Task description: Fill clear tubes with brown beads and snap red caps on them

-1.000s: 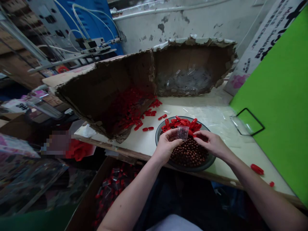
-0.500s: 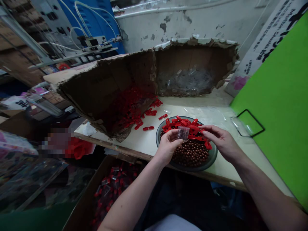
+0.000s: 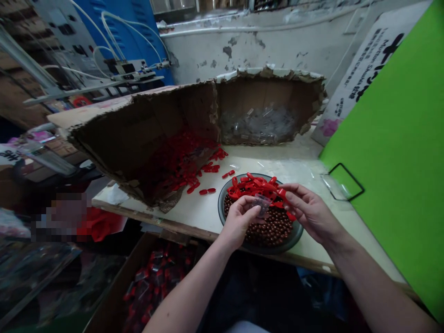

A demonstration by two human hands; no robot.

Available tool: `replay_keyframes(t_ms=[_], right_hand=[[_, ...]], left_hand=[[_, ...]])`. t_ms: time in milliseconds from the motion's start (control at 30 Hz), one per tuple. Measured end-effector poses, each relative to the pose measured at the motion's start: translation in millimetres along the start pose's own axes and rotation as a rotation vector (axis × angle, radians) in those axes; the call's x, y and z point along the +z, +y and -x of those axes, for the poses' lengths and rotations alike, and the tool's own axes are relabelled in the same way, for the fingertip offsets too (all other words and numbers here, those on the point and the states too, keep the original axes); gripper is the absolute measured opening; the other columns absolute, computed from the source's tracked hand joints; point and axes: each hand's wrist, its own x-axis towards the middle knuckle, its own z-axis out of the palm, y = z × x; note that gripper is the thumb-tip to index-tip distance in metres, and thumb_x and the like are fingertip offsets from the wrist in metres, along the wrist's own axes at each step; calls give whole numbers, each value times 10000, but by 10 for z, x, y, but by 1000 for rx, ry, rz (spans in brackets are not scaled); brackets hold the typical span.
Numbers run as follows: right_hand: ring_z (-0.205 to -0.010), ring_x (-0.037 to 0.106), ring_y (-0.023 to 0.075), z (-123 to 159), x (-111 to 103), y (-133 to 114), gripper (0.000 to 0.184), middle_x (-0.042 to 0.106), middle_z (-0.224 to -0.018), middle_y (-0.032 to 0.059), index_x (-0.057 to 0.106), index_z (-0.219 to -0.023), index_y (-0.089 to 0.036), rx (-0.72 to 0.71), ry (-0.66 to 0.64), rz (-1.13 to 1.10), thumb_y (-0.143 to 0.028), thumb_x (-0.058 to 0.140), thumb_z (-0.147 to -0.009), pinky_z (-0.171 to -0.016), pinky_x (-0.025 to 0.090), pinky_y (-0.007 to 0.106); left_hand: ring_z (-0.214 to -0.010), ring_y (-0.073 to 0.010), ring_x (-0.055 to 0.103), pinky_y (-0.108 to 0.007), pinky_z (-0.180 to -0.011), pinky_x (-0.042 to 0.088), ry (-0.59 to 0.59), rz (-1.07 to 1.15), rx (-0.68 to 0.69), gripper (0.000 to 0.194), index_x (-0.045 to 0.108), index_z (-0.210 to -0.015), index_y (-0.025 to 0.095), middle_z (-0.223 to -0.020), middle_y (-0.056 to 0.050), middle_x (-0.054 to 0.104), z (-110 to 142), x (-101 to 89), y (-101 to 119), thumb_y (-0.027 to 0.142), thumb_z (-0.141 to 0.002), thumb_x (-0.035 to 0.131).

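The left hand grips a small clear bag over a bowl on the counter. The right hand curls its fingers just beside the bag; you cannot tell if they hold anything. Red clips lie on brown beads in the bowl.

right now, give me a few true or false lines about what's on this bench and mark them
1. The left hand pinches a small clear plastic bag. True.
2. The torn cardboard carton holds only loose screws. False: it holds red plastic pieces and clear plastic bits.
3. Red plastic pieces lie on top of brown beads in a dark round dish. True.
4. The right hand is down among the brown beads. False: it is above the dish, its fingers at the red plastic pieces.
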Motion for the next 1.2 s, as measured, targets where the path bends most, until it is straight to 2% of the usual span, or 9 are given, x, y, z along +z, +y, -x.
replay_keyframes(t_ms=[100,200,300,433,567,733,867,1000,1200], right_hand=[[-636,562,69,27,34,3,322,674,-918,4,694,-961,-234,4,-6,-42,-370,792,-687,-567,498,158],[-784,618,95,45,63,39,304,691,-993,4,702,-969,-252,-21,-24,-46,-354,791,-697,-675,512,163],[-921,630,139,27,55,97,308,697,-1014,16,699,-976,-248,-99,-23,19,-333,795,-696,-806,512,218],[-919,631,152,-39,-60,119,293,694,-991,19,681,-977,-237,-239,27,158,-330,779,-717,-844,506,263],[-902,636,184,-36,-178,-32,256,688,-1001,41,668,-1012,-228,-368,13,467,-369,693,-799,-838,510,322],[-931,633,213,77,-99,-350,212,683,-1050,55,667,-1036,-240,-460,-257,944,-353,569,-886,-843,500,359],[-853,655,192,73,24,-422,290,692,-1034,54,604,-1129,-235,-374,-320,868,-361,589,-869,-777,533,331],[-849,664,182,4,59,-338,287,703,-998,47,623,-1074,-222,-277,-350,700,-404,614,-854,-774,540,308],[-889,673,191,-34,54,-299,281,724,-1001,23,705,-1039,-248,-240,-301,727,-413,658,-816,-822,527,315]], left_hand=[[-735,-147,674,-249,-667,523,-18,-56,12,251,597,-936,142,-942,-59,694,0,25,-25,291,-760,698],[-764,-141,665,-239,-680,521,-33,-95,20,237,604,-945,137,-958,-65,690,9,42,-44,287,-778,681],[-767,-136,660,-237,-685,524,-13,-93,27,226,596,-955,145,-953,-56,685,54,41,-33,270,-785,675],[-800,-142,654,-239,-703,524,-28,-145,46,202,601,-969,151,-979,-59,677,151,4,45,265,-810,652],[-812,-144,643,-242,-712,518,-24,-199,80,204,611,-988,149,-988,-69,673,167,-35,136,264,-821,636],[-826,-131,612,-228,-726,504,24,-257,101,208,621,-994,153,-981,-58,665,82,-26,161,251,-812,637],[-830,-133,605,-232,-743,496,2,-271,71,213,634,-986,140,-948,-57,661,69,23,123,241,-798,641],[-777,-119,603,-230,-731,491,-16,-233,61,215,640,-983,142,-928,-49,668,82,62,104,237,-790,647],[-707,-107,598,-221,-686,488,-6,-257,65,236,659,-1008,147,-865,-36,685,79,61,117,245,-793,652]])
